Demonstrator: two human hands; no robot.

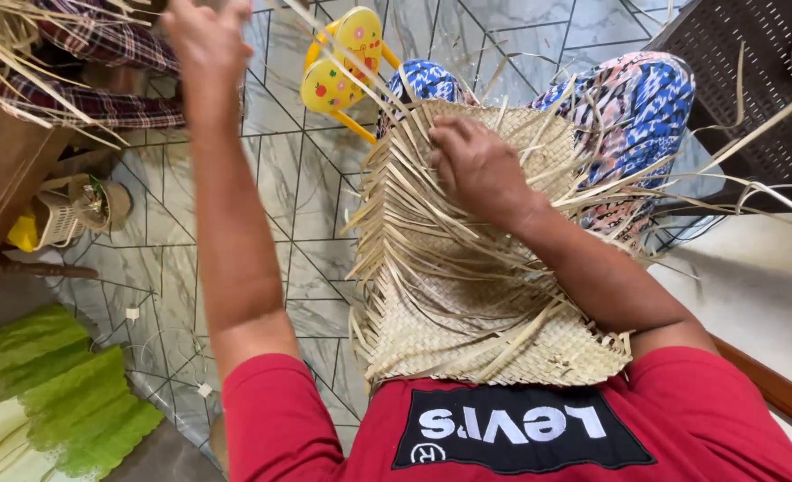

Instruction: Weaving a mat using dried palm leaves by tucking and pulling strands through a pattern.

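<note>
A half-woven mat of pale dry leaf strips (467, 295) lies across my lap, with loose strip ends sticking out along its left edge and top. My right hand (476, 165) presses flat on the upper part of the weave, fingers among the loose strips. My left hand (204, 40) is raised high at the top of the view, fingers closed on a long thin strip (360, 67) that runs down toward the mat. My knees in blue patterned cloth (637, 107) show beyond the mat.
A small yellow plastic chair (347, 67) stands on the marbled tile floor (289, 196) ahead. Plaid cloth (101, 54) and loose straw are at top left, a small basket (57, 219) at left, green cloth (48, 393) at bottom left, a dark woven chair (753, 80) at right.
</note>
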